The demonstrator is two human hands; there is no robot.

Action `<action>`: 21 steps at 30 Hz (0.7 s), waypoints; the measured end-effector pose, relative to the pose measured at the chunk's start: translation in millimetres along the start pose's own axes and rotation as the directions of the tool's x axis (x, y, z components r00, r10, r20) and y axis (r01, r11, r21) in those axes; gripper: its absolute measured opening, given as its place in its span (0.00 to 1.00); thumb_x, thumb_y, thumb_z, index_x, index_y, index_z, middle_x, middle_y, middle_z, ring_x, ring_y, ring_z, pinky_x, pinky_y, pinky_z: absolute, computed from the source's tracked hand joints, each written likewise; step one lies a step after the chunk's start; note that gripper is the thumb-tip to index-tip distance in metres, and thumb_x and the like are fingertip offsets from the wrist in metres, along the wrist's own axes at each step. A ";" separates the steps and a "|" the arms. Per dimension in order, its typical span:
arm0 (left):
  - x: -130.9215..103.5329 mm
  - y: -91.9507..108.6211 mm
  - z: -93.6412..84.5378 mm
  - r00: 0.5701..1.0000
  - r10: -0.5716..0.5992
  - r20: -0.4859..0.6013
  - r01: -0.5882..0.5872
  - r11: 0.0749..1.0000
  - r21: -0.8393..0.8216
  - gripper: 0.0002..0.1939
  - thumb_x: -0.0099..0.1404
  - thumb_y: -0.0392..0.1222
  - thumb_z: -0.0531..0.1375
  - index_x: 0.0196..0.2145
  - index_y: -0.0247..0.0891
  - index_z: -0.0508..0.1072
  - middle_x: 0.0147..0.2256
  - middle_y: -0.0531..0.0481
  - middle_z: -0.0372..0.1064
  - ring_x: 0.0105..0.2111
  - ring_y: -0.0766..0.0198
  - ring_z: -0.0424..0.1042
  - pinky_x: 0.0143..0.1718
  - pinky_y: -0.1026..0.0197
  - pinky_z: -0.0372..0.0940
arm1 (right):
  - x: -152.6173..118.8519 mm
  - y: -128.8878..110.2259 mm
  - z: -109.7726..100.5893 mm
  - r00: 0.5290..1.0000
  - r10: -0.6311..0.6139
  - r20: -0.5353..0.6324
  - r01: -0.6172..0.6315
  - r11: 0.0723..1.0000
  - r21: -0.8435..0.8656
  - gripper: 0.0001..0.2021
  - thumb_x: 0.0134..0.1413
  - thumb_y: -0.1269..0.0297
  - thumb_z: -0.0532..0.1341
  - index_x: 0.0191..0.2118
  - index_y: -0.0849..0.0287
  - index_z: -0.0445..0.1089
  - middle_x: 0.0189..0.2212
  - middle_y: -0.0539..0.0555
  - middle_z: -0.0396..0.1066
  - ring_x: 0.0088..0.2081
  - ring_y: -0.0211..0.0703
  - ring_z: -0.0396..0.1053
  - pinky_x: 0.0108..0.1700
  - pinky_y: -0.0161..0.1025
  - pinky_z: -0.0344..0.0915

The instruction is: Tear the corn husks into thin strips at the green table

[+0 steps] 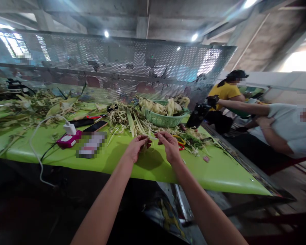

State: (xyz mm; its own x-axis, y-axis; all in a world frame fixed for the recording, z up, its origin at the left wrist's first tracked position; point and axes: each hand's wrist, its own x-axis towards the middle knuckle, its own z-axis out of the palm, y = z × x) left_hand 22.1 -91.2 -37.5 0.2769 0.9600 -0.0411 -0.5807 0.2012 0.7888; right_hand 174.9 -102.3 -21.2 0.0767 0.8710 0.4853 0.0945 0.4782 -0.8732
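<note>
Fingers of my left hand [138, 147] are pinched on a thin, pale strip of plant fibre [152, 137], which looks like dried husk. My right hand [169, 144] pinches the same strip from the other side, so it spans the small gap between them. Both hands hover over the green table cover [153, 168]. Just beyond lies a heap of dry husk scraps [123, 117], with a green plastic basket [165, 119] of dried husks [155, 106] behind it. Scissors with yellow and red handles [181, 142] lie beside my right hand.
Left of my hands are a magenta power block [67, 140] with a white plug [69, 128], a dark phone [95, 126] and a blurred-out device [91, 145]. Husk leaves [53, 105] cover the far left. A black bottle-like object [197, 115] stands right. Two people sit beyond the table's right edge.
</note>
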 end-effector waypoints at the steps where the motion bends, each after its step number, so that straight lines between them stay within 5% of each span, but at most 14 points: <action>1: 0.1 -0.3 -0.2 1.000 0.007 0.008 -0.007 1.000 0.004 0.11 0.52 0.35 0.66 0.32 0.34 0.69 0.27 0.50 0.72 0.23 0.71 0.71 0.28 0.68 0.65 | -0.4 -0.4 0.6 1.000 -0.004 0.011 0.004 1.000 -0.012 0.10 0.51 0.55 0.61 0.33 0.57 0.73 0.30 0.51 0.70 0.30 0.38 0.63 0.30 0.35 0.61; 7: 1.5 -4.4 -3.0 0.996 0.075 0.053 -0.077 0.997 0.031 0.18 0.45 0.38 0.70 0.35 0.35 0.71 0.29 0.53 0.72 0.26 0.70 0.71 0.29 0.68 0.64 | -1.0 3.2 2.3 0.992 0.039 0.124 -0.018 0.986 -0.163 0.17 0.45 0.54 0.66 0.39 0.57 0.69 0.27 0.49 0.67 0.24 0.36 0.59 0.25 0.34 0.57; 10: 2.6 -5.9 -4.1 0.995 0.099 0.032 -0.100 0.995 0.030 0.22 0.43 0.38 0.71 0.37 0.37 0.71 0.29 0.53 0.72 0.28 0.69 0.72 0.29 0.68 0.63 | -0.7 5.0 2.0 0.997 0.001 0.082 0.014 0.981 -0.191 0.19 0.44 0.54 0.66 0.41 0.57 0.66 0.26 0.48 0.65 0.23 0.35 0.58 0.24 0.34 0.56; 13: 3.1 -5.8 -3.4 0.993 0.116 0.007 -0.117 0.993 0.028 0.23 0.43 0.38 0.71 0.38 0.37 0.70 0.32 0.51 0.73 0.32 0.65 0.74 0.31 0.67 0.63 | -0.2 6.1 1.6 1.000 -0.030 0.001 0.029 0.986 -0.164 0.14 0.48 0.53 0.64 0.36 0.57 0.65 0.25 0.47 0.63 0.24 0.35 0.58 0.25 0.33 0.57; 17: 1.2 -4.8 0.7 0.990 0.139 0.030 -0.141 0.987 0.073 0.21 0.45 0.40 0.71 0.37 0.36 0.70 0.32 0.50 0.74 0.33 0.66 0.74 0.33 0.67 0.63 | 0.1 7.2 1.9 0.996 -0.012 0.084 0.029 0.980 -0.199 0.11 0.51 0.54 0.61 0.32 0.58 0.67 0.25 0.49 0.66 0.25 0.37 0.62 0.27 0.35 0.60; 21: -0.5 -4.4 4.5 0.990 0.131 0.056 -0.137 0.984 0.117 0.19 0.47 0.43 0.70 0.35 0.34 0.72 0.32 0.50 0.73 0.31 0.69 0.72 0.34 0.67 0.63 | -0.9 5.7 2.0 0.981 -0.179 0.072 0.192 0.901 -0.388 0.07 0.50 0.59 0.63 0.32 0.57 0.69 0.28 0.52 0.69 0.29 0.41 0.65 0.32 0.38 0.62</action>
State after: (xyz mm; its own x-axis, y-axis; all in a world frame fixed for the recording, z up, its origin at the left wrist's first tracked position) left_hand 28.0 -93.4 -38.3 0.2410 0.9656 0.0972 -0.5198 0.0438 0.8532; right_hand 173.4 -100.2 -26.7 -0.0126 0.7774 0.6289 0.4850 0.5548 -0.6761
